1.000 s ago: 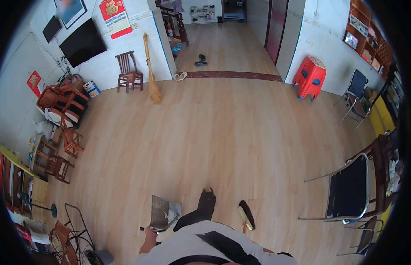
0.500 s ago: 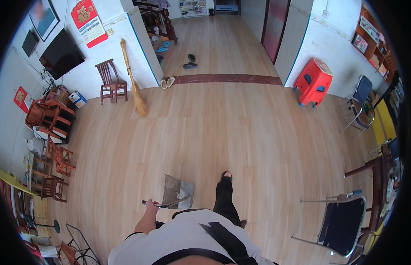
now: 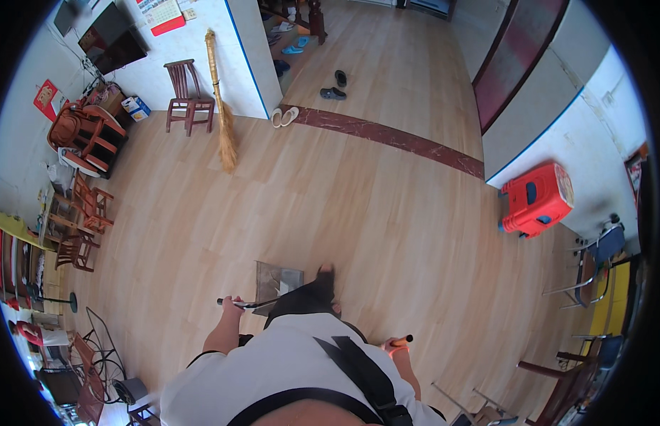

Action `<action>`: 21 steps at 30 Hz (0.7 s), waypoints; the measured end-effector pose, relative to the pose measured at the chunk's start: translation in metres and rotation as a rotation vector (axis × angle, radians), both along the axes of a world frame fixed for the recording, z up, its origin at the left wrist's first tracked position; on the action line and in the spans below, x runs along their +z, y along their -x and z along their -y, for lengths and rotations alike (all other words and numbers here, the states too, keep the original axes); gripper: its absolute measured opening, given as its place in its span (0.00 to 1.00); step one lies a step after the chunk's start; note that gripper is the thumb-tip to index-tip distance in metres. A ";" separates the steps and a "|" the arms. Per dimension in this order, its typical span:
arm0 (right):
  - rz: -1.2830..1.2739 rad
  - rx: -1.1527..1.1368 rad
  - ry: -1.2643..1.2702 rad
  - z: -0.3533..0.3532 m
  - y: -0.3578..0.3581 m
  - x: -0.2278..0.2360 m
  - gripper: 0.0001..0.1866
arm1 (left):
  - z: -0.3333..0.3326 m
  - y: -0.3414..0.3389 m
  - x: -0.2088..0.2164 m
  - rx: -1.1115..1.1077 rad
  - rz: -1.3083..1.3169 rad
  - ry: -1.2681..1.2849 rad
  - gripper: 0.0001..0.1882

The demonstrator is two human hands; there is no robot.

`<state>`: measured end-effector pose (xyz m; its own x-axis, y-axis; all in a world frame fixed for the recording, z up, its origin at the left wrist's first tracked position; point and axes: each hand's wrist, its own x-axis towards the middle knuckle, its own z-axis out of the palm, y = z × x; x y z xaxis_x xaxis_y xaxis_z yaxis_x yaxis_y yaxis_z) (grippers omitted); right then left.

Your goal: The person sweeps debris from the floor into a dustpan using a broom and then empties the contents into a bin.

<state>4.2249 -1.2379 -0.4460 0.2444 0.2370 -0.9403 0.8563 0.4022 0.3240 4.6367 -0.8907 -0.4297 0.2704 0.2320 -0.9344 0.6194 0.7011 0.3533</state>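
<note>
My left hand [image 3: 233, 305] is closed around the handle of a long-handled grey dustpan [image 3: 269, 278]. The pan hangs low in front of me, partly hidden behind my dark trouser leg. A pale patch shows inside the pan; I cannot make out what it is. On my right side, my right hand [image 3: 392, 346] grips an orange stick handle [image 3: 402, 341] with a black end. The rest of that stick is hidden by my arm and body.
A straw broom [image 3: 227, 138] leans on the wall beside a wooden chair [image 3: 190, 96]. Cream slippers [image 3: 284, 116] lie by a dark red threshold [image 3: 386, 135], dark shoes [image 3: 333, 93] beyond it. Red stacked stools [image 3: 537, 200] stand right. Wooden chairs [image 3: 92, 202] line the left.
My view has turned to the right and I have stepped on. The right hand has come into view with the orange handle. The dustpan stays in my left hand.
</note>
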 end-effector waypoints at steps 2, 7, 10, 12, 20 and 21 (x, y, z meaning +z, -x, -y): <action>-0.047 0.084 0.190 0.040 -0.042 -0.006 0.06 | 0.034 -0.018 -0.004 0.087 -0.027 -0.034 0.07; 0.057 0.695 0.439 0.154 -0.094 -0.056 0.07 | 0.117 -0.097 -0.091 0.145 0.034 0.001 0.07; -0.012 1.078 0.581 0.213 -0.134 0.006 0.04 | 0.194 -0.132 -0.086 -0.001 -0.035 -0.233 0.09; 0.057 0.876 0.455 0.266 -0.143 0.016 0.03 | 0.264 -0.175 -0.054 -0.144 0.006 -0.195 0.12; 0.045 0.689 0.428 0.399 -0.321 -0.001 0.04 | 0.378 -0.296 -0.023 0.144 0.033 -0.119 0.08; 0.079 0.763 0.429 0.421 -0.338 -0.008 0.05 | 0.389 -0.299 -0.023 0.144 0.025 -0.139 0.08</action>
<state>4.5633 -1.6590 -0.4538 0.2319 -0.0076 -0.9727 0.2850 0.9566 0.0605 4.9356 -1.2799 -0.4525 0.2479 0.3962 -0.8841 0.5063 0.7251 0.4669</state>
